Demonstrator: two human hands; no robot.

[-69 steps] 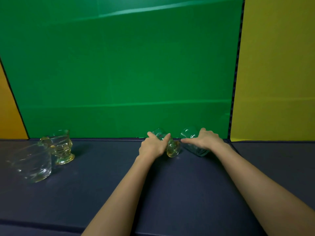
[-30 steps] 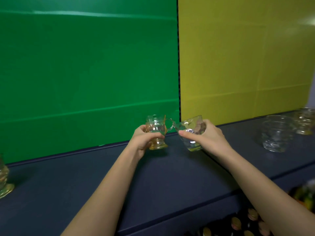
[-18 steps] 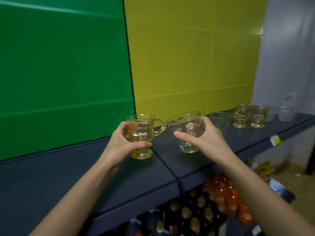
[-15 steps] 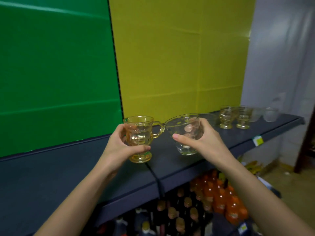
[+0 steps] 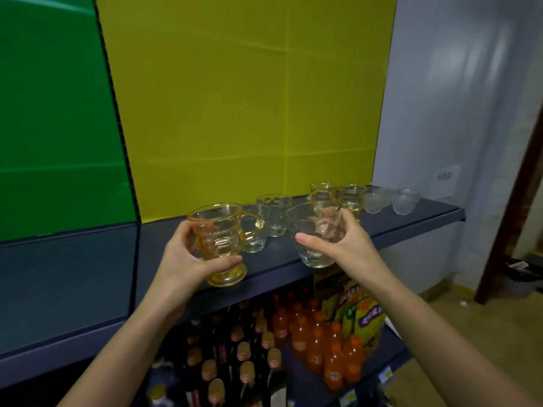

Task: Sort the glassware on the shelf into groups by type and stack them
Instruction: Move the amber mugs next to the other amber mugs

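My left hand (image 5: 188, 257) grips an amber footed glass mug (image 5: 219, 242) upright, its handle pointing right. My right hand (image 5: 345, 245) holds a clear glass cup (image 5: 311, 233) by its side. Both are lifted just above the front of the dark shelf (image 5: 88, 274). Behind them on the shelf stand two clear cups (image 5: 274, 214), two amber footed mugs (image 5: 351, 198) and small clear ribbed bowls (image 5: 405, 199) at the far right end.
Green (image 5: 53, 113) and yellow (image 5: 235, 98) panels back the shelf. Below it stand several dark bottles (image 5: 235, 365), orange drink bottles (image 5: 320, 342) and snack bags (image 5: 358, 306). A white wall and a brown door frame (image 5: 511, 224) lie to the right.
Both hands lifted the amber mug and the clear cup off the shelf by the green panel. They carried them right, and the grouped glassware at the shelf's right end came into view.
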